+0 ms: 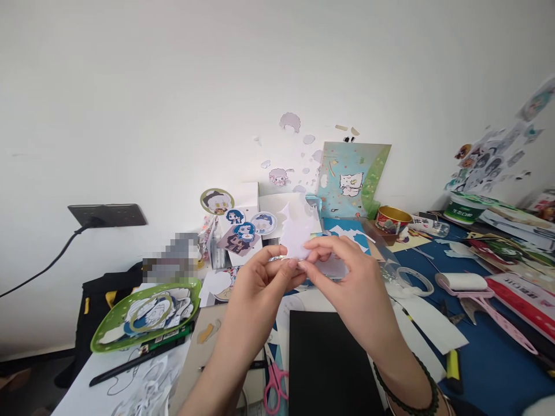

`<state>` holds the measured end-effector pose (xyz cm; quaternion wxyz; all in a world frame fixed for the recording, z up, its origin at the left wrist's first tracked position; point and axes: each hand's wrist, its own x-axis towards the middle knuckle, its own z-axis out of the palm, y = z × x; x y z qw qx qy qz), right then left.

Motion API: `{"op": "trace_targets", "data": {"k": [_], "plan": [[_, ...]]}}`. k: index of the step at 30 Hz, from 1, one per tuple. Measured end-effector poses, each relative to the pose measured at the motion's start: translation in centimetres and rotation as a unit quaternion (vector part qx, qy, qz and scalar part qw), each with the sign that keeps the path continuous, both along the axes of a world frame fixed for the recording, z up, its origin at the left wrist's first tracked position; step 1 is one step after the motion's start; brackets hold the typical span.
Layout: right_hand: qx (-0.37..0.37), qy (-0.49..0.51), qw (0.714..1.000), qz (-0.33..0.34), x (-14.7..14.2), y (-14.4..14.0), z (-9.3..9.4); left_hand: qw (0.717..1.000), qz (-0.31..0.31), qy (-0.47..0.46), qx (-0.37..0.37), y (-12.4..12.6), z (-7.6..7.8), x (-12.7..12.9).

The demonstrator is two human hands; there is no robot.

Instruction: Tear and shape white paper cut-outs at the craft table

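2 grips, thumbs and fingertips pinched together: my left hand (259,283) and right hand (349,266) hold the white paper piece (297,228) by its lower edge, mid-frame, presumably paired to steady something thin above the cluttered desk (489,370).

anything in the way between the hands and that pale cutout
Nothing visible: the left hand and right hand already pinch the pale cutout at its lower edge. The black sheet is nearer the wearer, not between them.
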<state>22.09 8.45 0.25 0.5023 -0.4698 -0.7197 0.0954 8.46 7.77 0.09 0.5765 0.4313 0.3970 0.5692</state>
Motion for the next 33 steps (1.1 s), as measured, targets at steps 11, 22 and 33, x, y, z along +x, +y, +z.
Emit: {"op": "trace_targets", "data": {"k": [11, 22, 33], "plan": [[-0.132, 0.059, 0.989, 0.027, 1.6, -0.1, 1.1, 0.995, 0.084, 0.052, 0.017, -0.2, -0.1, 0.6], [-0.059, -0.051, 0.995, -0.068, 1.3, -0.9, 1.0, 0.996, 0.073, 0.034, -0.047, 0.3, -0.3, 0.7], [0.013, -0.057, 0.998, -0.020, 1.2, -0.1, 0.5, 0.995, 0.076, -0.004, -0.056, -0.2, 0.5, 0.0]]}}
